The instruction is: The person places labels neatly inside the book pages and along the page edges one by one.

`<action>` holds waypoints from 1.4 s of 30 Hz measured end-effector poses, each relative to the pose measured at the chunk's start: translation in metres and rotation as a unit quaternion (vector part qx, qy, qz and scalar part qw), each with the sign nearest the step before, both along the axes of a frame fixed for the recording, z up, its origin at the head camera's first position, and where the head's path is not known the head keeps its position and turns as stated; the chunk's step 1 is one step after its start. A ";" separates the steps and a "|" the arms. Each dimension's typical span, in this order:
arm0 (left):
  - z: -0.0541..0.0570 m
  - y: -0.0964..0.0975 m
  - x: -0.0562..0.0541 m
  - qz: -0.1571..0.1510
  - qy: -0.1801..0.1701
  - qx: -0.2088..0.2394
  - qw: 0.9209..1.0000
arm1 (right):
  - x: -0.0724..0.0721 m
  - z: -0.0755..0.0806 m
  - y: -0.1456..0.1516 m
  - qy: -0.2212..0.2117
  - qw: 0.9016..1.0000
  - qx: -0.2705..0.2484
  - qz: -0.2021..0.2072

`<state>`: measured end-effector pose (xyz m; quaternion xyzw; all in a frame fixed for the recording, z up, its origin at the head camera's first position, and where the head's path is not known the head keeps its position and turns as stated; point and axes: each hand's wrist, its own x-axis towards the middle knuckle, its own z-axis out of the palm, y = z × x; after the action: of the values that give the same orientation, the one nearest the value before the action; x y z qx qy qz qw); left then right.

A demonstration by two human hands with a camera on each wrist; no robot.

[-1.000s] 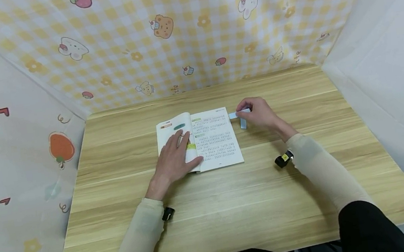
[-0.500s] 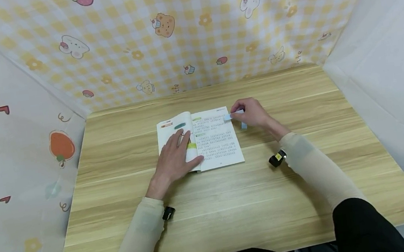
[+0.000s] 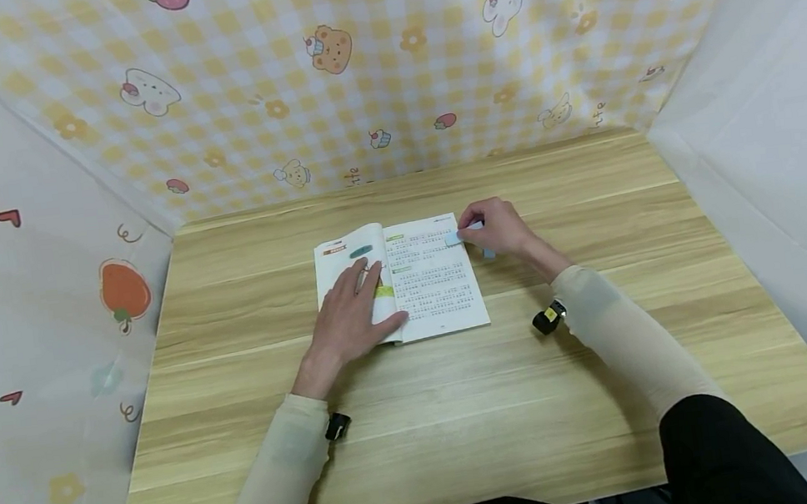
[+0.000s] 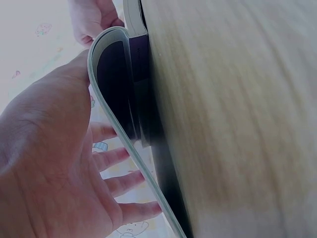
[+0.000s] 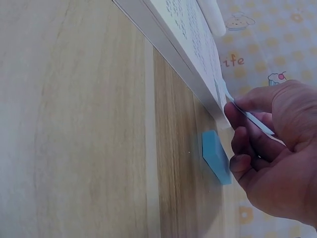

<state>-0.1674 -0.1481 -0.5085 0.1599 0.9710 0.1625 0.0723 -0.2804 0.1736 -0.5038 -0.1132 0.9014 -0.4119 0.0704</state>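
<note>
An open book lies on the table with printed text on its right page. My left hand rests on the left page, fingers spread. In the left wrist view, the fingertips touch the curved pages. My right hand pinches a pale blue sticky note strip between thumb and fingers. The strip's free end lies over the right page near its upper right edge. Below that hand, a blue sticky note pad sits on the table beside the book, mostly hidden in the head view.
The wooden table spreads around the book. A yellow checked cloth hangs behind it, with white cloths at the left and right. A small black camera is on the right wrist, another on the left.
The right hand has moved left with the sticky note strip, whose end has gone from beside the book's edge to over the right page. My left hand has stayed in place.
</note>
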 end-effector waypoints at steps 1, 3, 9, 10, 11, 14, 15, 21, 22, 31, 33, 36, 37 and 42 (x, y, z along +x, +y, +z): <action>0.000 0.000 0.000 0.000 0.000 0.001 1.000 | 0.000 -0.001 0.000 -0.001 1.000 -0.001 0.001; 0.000 0.000 0.000 0.000 0.001 0.001 1.000 | 0.000 -0.001 0.000 -0.003 1.000 -0.001 0.001; -0.001 0.000 0.000 0.000 -0.001 0.000 1.000 | 0.000 -0.001 -0.002 -0.002 1.000 -0.001 -0.007; 0.000 0.000 0.000 0.000 -0.001 0.000 1.000 | 0.000 -0.001 -0.002 -0.001 1.000 0.001 -0.008; 0.000 0.000 0.000 0.000 0.000 0.000 1.000 | -0.001 -0.001 -0.002 -0.001 1.000 0.003 -0.009; 0.000 0.000 0.000 0.001 0.000 0.000 1.000 | -0.001 -0.002 -0.003 0.000 1.000 0.006 -0.010; 0.000 0.000 0.000 0.001 0.000 0.000 1.000 | -0.002 -0.002 -0.003 0.001 1.000 0.007 -0.010; 0.000 0.000 0.000 0.001 0.000 -0.001 1.000 | -0.002 -0.002 -0.003 0.000 1.000 0.007 -0.012; 0.000 0.000 0.001 0.001 0.000 0.000 1.000 | -0.002 -0.002 -0.003 0.000 1.000 0.008 -0.013; -0.001 0.000 0.000 0.002 0.001 0.002 1.000 | -0.003 -0.003 -0.005 0.002 1.000 0.008 -0.019; -0.001 0.000 0.000 0.002 0.001 0.003 1.000 | -0.002 -0.003 -0.005 0.002 1.000 0.007 -0.018; -0.001 0.000 0.000 0.003 0.002 0.003 1.000 | -0.003 -0.004 -0.005 0.002 1.000 0.006 -0.016; -0.001 0.000 0.000 0.003 0.002 0.003 1.000 | -0.003 -0.004 -0.005 0.002 1.000 0.007 -0.016; -0.001 0.000 0.000 0.003 0.002 0.003 1.000 | -0.004 -0.006 -0.004 0.005 1.000 0.007 -0.013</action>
<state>-0.1677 -0.1485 -0.5099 0.1578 0.9711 0.1652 0.0699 -0.2842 0.1692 -0.5093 -0.1025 0.9060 -0.4061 0.0615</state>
